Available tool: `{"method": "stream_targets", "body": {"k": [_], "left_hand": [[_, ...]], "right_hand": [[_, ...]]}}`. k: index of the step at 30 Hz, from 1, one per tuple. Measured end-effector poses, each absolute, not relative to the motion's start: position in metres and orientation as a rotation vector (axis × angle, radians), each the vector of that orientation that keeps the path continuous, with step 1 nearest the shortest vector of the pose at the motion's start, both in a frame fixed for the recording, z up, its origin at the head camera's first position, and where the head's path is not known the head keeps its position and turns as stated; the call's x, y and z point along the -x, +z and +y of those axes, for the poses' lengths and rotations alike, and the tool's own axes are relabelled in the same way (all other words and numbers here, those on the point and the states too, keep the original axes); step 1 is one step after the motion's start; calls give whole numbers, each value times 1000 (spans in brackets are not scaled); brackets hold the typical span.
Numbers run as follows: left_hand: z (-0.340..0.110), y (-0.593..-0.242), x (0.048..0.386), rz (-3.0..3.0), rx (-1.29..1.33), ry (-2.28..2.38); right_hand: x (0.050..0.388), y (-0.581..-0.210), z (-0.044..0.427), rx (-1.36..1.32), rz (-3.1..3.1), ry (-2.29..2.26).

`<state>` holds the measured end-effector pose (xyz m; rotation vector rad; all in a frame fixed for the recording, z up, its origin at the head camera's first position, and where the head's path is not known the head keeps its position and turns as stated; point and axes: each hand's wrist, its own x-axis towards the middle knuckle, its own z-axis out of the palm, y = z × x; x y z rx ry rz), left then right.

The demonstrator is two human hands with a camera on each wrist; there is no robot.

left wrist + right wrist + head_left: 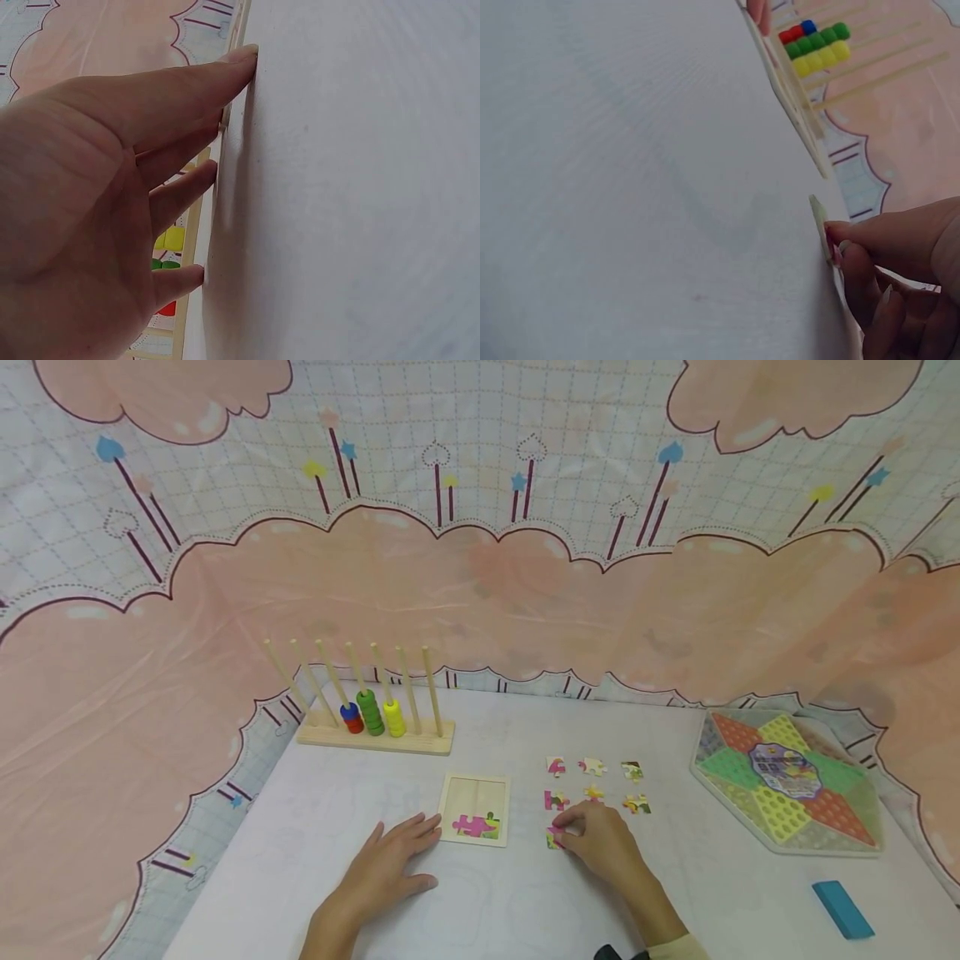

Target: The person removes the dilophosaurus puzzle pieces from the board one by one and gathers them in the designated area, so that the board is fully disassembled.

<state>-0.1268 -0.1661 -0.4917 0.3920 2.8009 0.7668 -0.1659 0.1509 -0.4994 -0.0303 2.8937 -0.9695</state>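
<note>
My right hand pinches a pink and green jigsaw puzzle piece between thumb and index finger, low at the tabletop. In the right wrist view the same piece appears nearly edge-on, partly covered by the fingertips. My left hand lies palm down with its fingers spread, fingertips at the left edge of a wooden puzzle tray. Joined pink and green pieces fill the tray's lower part; its upper part shows bare wood. Several loose puzzle pieces lie in rows beyond my right hand, one partly hidden by it.
At the back left stands a wooden bead counter with upright rods and red, blue, green and yellow beads. A clear-lidded box of coloured pegboard panels sits at the right. Nearer on that side lies a blue block. A patterned curtain hangs behind.
</note>
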Motion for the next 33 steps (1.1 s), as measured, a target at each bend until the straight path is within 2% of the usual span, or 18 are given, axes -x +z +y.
{"method": "stream_targets", "body": {"k": [12, 23, 33], "left_hand": [[-165, -492, 127, 2794, -353, 740], [-165, -492, 127, 2792, -362, 739], [-165, -491, 127, 2786, -365, 745]], "right_hand": [[178, -486, 139, 65, 2895, -1015], [196, -476, 107, 282, 2850, -1102], [198, -479, 77, 478, 2716, -1030]]}}
